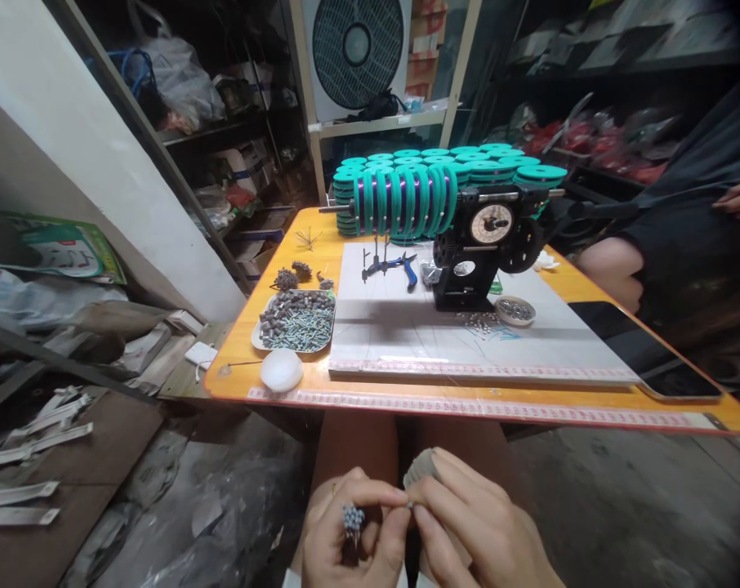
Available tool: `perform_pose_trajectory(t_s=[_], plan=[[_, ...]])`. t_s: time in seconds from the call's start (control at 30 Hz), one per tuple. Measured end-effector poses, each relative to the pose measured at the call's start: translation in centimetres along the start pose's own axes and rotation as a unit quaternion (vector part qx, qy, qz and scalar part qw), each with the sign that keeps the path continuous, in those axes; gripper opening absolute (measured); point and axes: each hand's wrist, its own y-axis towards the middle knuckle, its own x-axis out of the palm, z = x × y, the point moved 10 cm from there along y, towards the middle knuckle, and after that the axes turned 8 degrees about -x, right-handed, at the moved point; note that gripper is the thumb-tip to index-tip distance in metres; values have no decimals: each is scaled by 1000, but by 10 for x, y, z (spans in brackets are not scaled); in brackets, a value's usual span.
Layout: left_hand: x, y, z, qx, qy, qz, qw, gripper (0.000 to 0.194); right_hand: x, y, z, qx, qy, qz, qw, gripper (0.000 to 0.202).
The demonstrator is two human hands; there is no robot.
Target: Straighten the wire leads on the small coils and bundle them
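Note:
Over my lap, my left hand [351, 535] is closed around a bundle of thin pieces with blue-grey tips [353, 518]. Its thumb and index finger reach across to meet my right hand [477, 523]. Between the fingertips of both hands sits a tiny grey piece [410, 505], too small to name. A pale, light-coloured cover [422, 464] shows at a finger of my right hand. Both hands are below the front edge of the yellow table [229, 371], touching nothing on it.
On the table stand a black winder with a dial [491, 222], green spools [407, 196], blue pliers [410, 271], a tray of small metal parts [256, 336], a white dome [282, 370], a dish of pins [515, 310] and a phone [645, 351]. Another person's knee [612, 265] is at right.

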Motion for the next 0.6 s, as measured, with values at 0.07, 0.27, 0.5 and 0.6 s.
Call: perform_pose_trajectory(t_s=[0.07, 0.27, 0.5, 0.6], plan=[[-2, 1, 4, 18, 25, 4, 1000, 9, 3, 0, 0, -5, -21, -4, 1000, 24], [-2, 10, 16, 26, 36, -44, 998, 10, 10, -2, 0, 10, -25, -32, 999, 24], [-5, 9, -23, -165, -22, -46, 985, 26, 1, -3, 9, 57, 36, 1, 998, 10], [0, 4, -31, -215, -108, -58, 969, 32, 7, -1, 0, 3, 18, -11, 1000, 13]])
